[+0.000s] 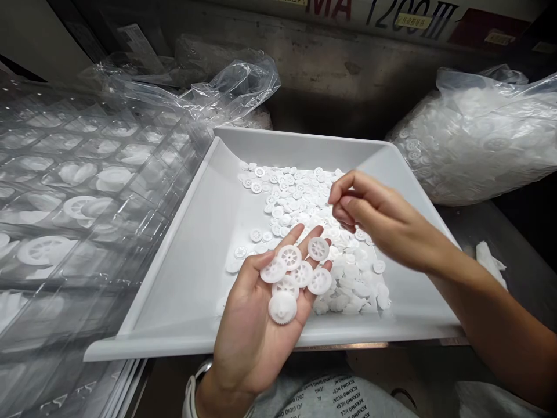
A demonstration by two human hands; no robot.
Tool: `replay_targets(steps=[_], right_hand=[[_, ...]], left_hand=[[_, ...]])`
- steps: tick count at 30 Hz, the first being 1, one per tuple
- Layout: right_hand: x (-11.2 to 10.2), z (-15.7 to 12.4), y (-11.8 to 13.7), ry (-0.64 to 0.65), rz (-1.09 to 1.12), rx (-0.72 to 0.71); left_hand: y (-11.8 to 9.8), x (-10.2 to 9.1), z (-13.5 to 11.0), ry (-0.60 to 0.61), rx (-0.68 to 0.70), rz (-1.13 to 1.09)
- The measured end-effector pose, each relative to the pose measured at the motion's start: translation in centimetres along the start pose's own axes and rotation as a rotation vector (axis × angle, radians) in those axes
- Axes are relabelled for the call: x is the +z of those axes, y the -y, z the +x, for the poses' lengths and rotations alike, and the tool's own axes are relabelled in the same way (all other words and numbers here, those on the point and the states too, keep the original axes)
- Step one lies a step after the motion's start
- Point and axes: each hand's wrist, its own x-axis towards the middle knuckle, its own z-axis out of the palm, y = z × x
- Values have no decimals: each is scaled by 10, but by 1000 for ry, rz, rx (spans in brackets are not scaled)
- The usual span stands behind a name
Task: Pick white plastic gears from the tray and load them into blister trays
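Note:
My left hand (pixel 261 331) lies palm up over the front of a white tray (pixel 191 244). Several white plastic gears (pixel 289 257) rest on its palm and fingers; most show spoked faces, and one near the wrist (pixel 282 307) shows a raised hub. Above the tray's right half, my right hand (pixel 369 212) has its fingers curled in with the thumb against them. Whatever it may hold is hidden behind the fingers. Beneath both hands, many loose white gears (pixel 285 197) are spread over the tray floor, heaped more thickly toward the right.
Clear plastic compartment trays (pixel 113 180) holding white parts stand along the left. Behind the tray is crumpled clear plastic film (pixel 235 87). A large clear bag (pixel 483 145) full of white gears sits at the back right. Something white and crumpled (pixel 489 261) lies right of the tray.

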Motion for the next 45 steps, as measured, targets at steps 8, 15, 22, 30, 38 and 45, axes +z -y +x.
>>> replay_targets(steps=[8,15,22,30,38,45], right_hand=[[9,-2,1,154,-381,51],[20,-3,-7,122,-34,176],[2,-10,11,267,-291,-170],[1,-11,8,446,-496,-252],[-7,-11,11,347,-508,-317],[-5,-9,6,243,-596,-351]], left_hand=[[0,2,0,-49,57,-2],[3,5,2,96,-64,-76],[1,2,3,6,30,-49],[-1,2,1,-33,66,-45],[0,-1,2,49,82,-132],[0,0,0,37,56,-158]])
